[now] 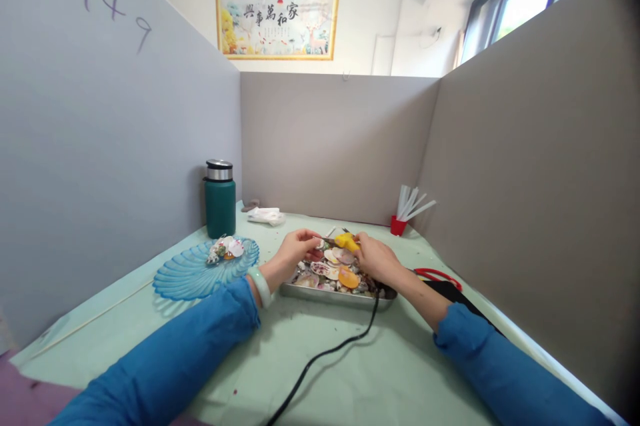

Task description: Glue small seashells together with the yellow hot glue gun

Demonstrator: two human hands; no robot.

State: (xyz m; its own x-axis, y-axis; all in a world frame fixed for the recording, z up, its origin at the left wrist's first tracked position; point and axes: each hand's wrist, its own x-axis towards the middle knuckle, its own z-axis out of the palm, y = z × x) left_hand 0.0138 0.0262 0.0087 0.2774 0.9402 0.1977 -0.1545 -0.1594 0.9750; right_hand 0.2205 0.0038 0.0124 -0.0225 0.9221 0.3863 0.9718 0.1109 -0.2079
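My right hand (376,258) is wrapped round a yellow hot glue gun (346,241), whose tip points left over a metal tray (320,295). Heaped in the tray are shells (334,269) of several colours, among them an orange one. My left hand (295,254), with a pale bangle at the wrist, is pinched close to the glue gun's tip; what its fingers hold is too small to make out. To the left, a blue shell-shaped plate (186,274) carries a small cluster of shells (227,248) on its far side.
A black cord (320,354) trails from the tray to the front edge. Beyond the plate stands a green bottle (221,203), with a crumpled white wrapper (266,215) nearby. At right are a red cup (398,226) of glue sticks and red-handled scissors (441,274). Grey partitions (340,146) enclose the table.
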